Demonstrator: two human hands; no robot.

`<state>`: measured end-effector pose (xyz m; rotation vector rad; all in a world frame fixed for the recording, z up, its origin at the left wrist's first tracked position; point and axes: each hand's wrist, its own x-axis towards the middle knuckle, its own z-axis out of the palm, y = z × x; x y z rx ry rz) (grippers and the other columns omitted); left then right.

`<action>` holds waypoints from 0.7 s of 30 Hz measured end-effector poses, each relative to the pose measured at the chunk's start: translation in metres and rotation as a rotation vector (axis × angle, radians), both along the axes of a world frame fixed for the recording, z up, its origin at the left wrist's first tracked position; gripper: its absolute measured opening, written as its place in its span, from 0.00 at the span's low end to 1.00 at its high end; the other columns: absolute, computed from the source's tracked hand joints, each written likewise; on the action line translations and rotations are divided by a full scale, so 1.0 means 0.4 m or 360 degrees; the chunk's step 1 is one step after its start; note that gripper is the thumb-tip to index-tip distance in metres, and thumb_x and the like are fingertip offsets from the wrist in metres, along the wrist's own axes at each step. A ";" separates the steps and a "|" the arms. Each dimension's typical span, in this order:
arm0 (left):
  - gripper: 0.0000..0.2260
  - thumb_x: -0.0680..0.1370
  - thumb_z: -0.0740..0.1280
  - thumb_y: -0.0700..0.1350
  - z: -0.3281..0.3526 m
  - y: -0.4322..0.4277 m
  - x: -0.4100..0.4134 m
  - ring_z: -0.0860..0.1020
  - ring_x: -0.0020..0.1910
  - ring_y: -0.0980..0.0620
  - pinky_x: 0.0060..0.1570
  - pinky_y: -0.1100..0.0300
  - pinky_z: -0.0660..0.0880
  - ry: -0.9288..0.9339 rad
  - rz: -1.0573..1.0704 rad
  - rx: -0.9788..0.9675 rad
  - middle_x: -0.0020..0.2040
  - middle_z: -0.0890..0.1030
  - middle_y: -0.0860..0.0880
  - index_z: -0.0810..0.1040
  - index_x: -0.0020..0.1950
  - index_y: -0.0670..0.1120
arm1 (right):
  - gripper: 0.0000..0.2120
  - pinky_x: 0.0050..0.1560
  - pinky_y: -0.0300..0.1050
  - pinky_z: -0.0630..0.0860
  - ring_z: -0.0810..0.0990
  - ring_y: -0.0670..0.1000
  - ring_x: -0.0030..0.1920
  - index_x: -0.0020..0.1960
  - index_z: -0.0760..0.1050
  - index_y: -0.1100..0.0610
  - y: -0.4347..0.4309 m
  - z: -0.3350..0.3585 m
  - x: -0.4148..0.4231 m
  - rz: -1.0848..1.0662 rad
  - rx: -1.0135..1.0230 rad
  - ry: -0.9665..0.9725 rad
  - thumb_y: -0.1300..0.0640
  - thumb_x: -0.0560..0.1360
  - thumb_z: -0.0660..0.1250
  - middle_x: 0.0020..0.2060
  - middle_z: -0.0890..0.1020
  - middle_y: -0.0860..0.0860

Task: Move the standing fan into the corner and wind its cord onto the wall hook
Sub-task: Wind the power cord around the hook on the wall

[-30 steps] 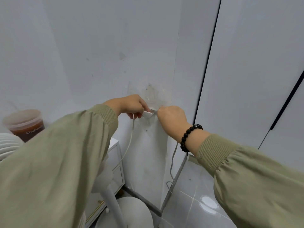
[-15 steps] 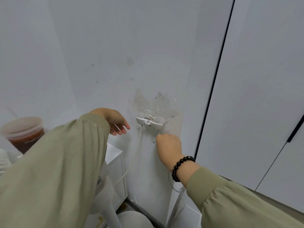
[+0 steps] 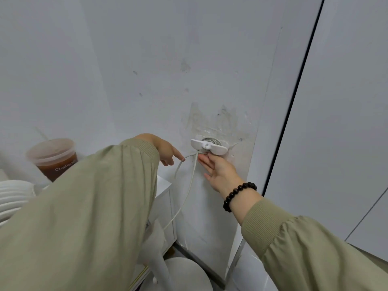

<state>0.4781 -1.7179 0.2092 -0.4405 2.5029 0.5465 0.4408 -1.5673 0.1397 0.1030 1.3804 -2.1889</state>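
Observation:
A white wall hook (image 3: 209,146) is stuck to the wall near the corner, with several turns of white cord wound behind it. The rest of the cord (image 3: 190,185) hangs down from the hook towards the fan. My left hand (image 3: 165,151) points a finger at a loop of cord just left of the hook and touches it. My right hand (image 3: 218,172) lies flat with straight fingers, fingertips right under the hook. The white fan's ribbed head (image 3: 11,196) shows at the left edge, its pole (image 3: 160,267) and round base (image 3: 189,274) below.
A plastic cup of brown drink (image 3: 53,159) with a straw stands on a white cabinet (image 3: 165,198) left of the hook. White panels with a dark seam (image 3: 294,101) form the right side of the corner. Glossy floor tiles (image 3: 249,276) lie below.
Both hands have let go of the cord and the hook. My right hand has opened flat under the hook, and my left hand now points at the hanging loop.

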 end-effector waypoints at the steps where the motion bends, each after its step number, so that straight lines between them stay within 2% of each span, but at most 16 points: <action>1: 0.22 0.81 0.54 0.35 -0.001 0.004 -0.001 0.68 0.70 0.48 0.66 0.54 0.66 0.0019 -0.0002 0.0040 0.71 0.68 0.45 0.65 0.72 0.52 | 0.09 0.70 0.50 0.55 0.77 0.50 0.62 0.43 0.73 0.52 0.002 -0.003 -0.005 0.0019 -0.0006 -0.0009 0.59 0.80 0.58 0.52 0.82 0.52; 4: 0.15 0.80 0.58 0.37 -0.008 0.008 -0.006 0.71 0.66 0.49 0.65 0.50 0.69 0.0078 0.0028 0.0176 0.62 0.73 0.48 0.74 0.64 0.49 | 0.09 0.71 0.50 0.55 0.77 0.50 0.62 0.43 0.73 0.52 0.003 -0.008 -0.008 0.0045 -0.0016 -0.0003 0.59 0.80 0.58 0.52 0.82 0.52; 6: 0.08 0.80 0.59 0.39 -0.014 0.004 -0.008 0.76 0.58 0.50 0.56 0.54 0.73 0.0179 0.0048 0.0209 0.54 0.78 0.47 0.78 0.53 0.46 | 0.08 0.67 0.49 0.59 0.78 0.49 0.58 0.44 0.73 0.53 0.006 -0.007 -0.010 0.0070 0.0000 0.0022 0.59 0.80 0.58 0.50 0.83 0.51; 7: 0.08 0.80 0.59 0.39 -0.015 0.002 -0.009 0.78 0.52 0.49 0.50 0.57 0.75 0.0249 0.0066 0.0224 0.49 0.80 0.46 0.77 0.47 0.45 | 0.08 0.63 0.47 0.62 0.79 0.49 0.54 0.44 0.73 0.54 0.011 -0.004 -0.009 0.0088 0.0069 0.0073 0.59 0.80 0.58 0.47 0.84 0.50; 9: 0.10 0.80 0.58 0.39 -0.016 -0.003 -0.015 0.78 0.41 0.48 0.41 0.60 0.75 0.0385 0.0145 0.0239 0.40 0.80 0.44 0.75 0.42 0.42 | 0.08 0.46 0.42 0.68 0.81 0.47 0.42 0.41 0.73 0.54 0.033 0.007 -0.004 0.0114 0.0383 0.0300 0.61 0.78 0.60 0.33 0.85 0.47; 10: 0.10 0.81 0.57 0.39 -0.016 -0.003 -0.018 0.78 0.37 0.47 0.38 0.60 0.75 0.0444 0.0191 0.0236 0.37 0.79 0.44 0.75 0.42 0.41 | 0.09 0.39 0.39 0.69 0.82 0.47 0.38 0.38 0.74 0.55 0.050 0.015 0.001 0.0104 0.0603 0.0471 0.62 0.76 0.60 0.27 0.83 0.47; 12: 0.12 0.81 0.57 0.40 -0.014 0.004 -0.023 0.76 0.31 0.47 0.34 0.59 0.75 0.0557 0.0293 0.0242 0.33 0.78 0.43 0.73 0.40 0.39 | 0.13 0.34 0.39 0.72 0.82 0.50 0.35 0.30 0.76 0.59 0.085 0.028 0.011 0.0038 0.1106 0.0945 0.62 0.72 0.60 0.25 0.82 0.49; 14: 0.13 0.82 0.57 0.40 -0.010 0.014 -0.028 0.76 0.26 0.49 0.32 0.60 0.76 0.0660 0.0369 0.0261 0.26 0.78 0.44 0.72 0.39 0.38 | 0.14 0.30 0.44 0.70 0.76 0.53 0.29 0.27 0.72 0.61 0.113 0.046 0.028 -0.0104 0.1622 0.1507 0.60 0.71 0.59 0.25 0.79 0.52; 15: 0.13 0.82 0.56 0.40 -0.007 0.019 -0.030 0.77 0.25 0.49 0.31 0.60 0.76 0.0699 0.0400 0.0280 0.22 0.78 0.45 0.72 0.39 0.38 | 0.14 0.29 0.45 0.66 0.71 0.53 0.28 0.28 0.69 0.60 0.120 0.056 0.038 -0.0202 0.1819 0.1766 0.59 0.72 0.59 0.25 0.75 0.51; 16: 0.13 0.82 0.56 0.40 -0.005 0.024 -0.033 0.77 0.23 0.49 0.29 0.60 0.76 0.0737 0.0434 0.0319 0.20 0.77 0.46 0.71 0.39 0.38 | 0.13 0.29 0.45 0.62 0.69 0.53 0.30 0.31 0.69 0.59 0.122 0.065 0.043 -0.0311 0.1934 0.2007 0.58 0.74 0.60 0.27 0.73 0.51; 18: 0.13 0.82 0.56 0.39 -0.001 0.030 -0.034 0.76 0.17 0.51 0.23 0.63 0.76 0.0832 0.0530 0.0454 0.22 0.77 0.43 0.70 0.39 0.37 | 0.09 0.32 0.43 0.65 0.71 0.53 0.37 0.36 0.73 0.59 0.118 0.080 0.044 -0.0441 0.1922 0.2436 0.59 0.74 0.62 0.35 0.75 0.50; 20: 0.12 0.81 0.57 0.38 0.003 0.031 -0.034 0.76 0.17 0.53 0.23 0.64 0.76 0.0953 0.0574 0.0547 0.29 0.78 0.40 0.71 0.39 0.37 | 0.07 0.36 0.45 0.69 0.74 0.55 0.40 0.36 0.76 0.61 0.107 0.075 0.025 -0.0377 0.1924 0.2814 0.61 0.71 0.62 0.43 0.80 0.53; 21: 0.12 0.81 0.57 0.38 0.006 0.031 -0.035 0.76 0.17 0.53 0.23 0.64 0.76 0.1022 0.0580 0.0583 0.30 0.77 0.40 0.72 0.40 0.37 | 0.09 0.36 0.45 0.69 0.74 0.56 0.39 0.34 0.76 0.61 0.103 0.069 0.014 -0.0315 0.1996 0.2960 0.61 0.70 0.60 0.43 0.81 0.53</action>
